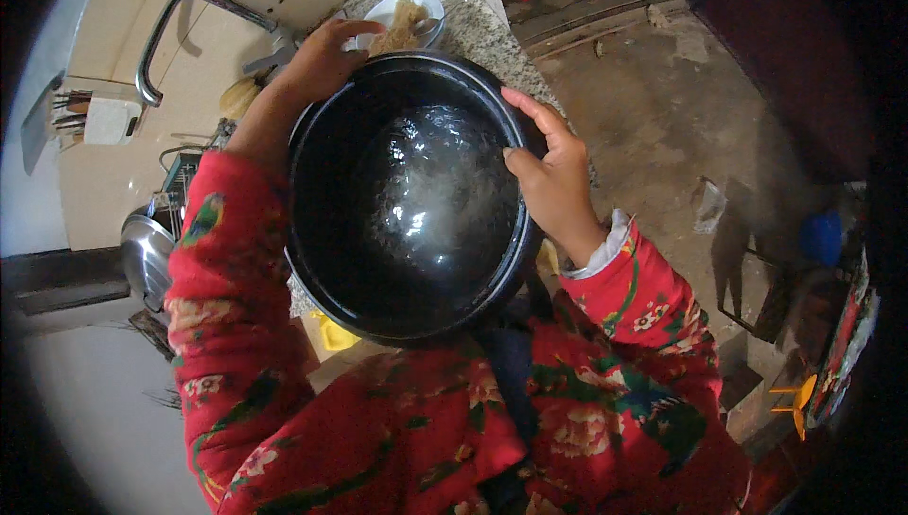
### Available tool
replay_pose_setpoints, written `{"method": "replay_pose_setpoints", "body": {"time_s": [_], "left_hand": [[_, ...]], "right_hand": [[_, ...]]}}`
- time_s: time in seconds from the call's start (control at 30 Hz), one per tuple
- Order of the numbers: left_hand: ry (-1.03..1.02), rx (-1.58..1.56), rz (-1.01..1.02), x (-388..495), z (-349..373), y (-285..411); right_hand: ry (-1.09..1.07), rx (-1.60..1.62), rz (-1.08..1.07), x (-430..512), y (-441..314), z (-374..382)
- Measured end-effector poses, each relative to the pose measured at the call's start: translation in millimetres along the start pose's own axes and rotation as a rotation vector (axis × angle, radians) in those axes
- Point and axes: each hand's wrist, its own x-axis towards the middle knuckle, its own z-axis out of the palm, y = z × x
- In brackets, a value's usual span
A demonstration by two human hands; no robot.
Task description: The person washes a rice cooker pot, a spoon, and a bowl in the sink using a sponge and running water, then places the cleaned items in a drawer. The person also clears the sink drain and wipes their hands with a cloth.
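A large round black pot (340, 231) is in front of my chest, with clear rippling water (440, 189) in it. My right hand (557, 167) grips the rim on the right, thumb over the edge and fingers along the outside. At the far left of the rim is my left hand (330, 54), its thumb close to the edge and its fingers reaching past it. Whether it grips the pot cannot be made out. Just beyond those fingers, a white plate (379, 11) holds a light-brown rough-textured mass (404, 22) and what looks like a spoon (428, 25).
A speckled stone counter (461, 11) runs under the plate. A curved metal faucet (152, 54) rises at the left, near a white knife holder (110, 121). A shiny metal bowl or lid (145, 252) sits beside my left sleeve. On the floor at right lies a blue object (821, 238).
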Motion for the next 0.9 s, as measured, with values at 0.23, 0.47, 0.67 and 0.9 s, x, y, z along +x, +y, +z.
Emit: {"method": "replay_pose_setpoints", "body": {"time_s": [0.23, 0.47, 0.67, 0.9], "left_hand": [[-0.499, -0.041, -0.295, 56.1, 29.5, -49.0], [-0.274, 0.158, -0.269, 62.2, 36.5, -81.1], [0.434, 0.032, -0.097, 30.0, -55.7, -41.5], [0.062, -0.269, 0.008, -72.1, -80.5, 49.1]], "right_hand": [[-0.020, -0.050, 0.014, -2.7, -6.8, -3.3], [-0.037, -0.001, 0.016, -1.9, -7.0, -2.1], [-0.018, 0.006, -0.021, 0.7, -1.3, -1.8], [-0.019, -0.017, 0.004, 4.8, -0.3, -1.6]]}}
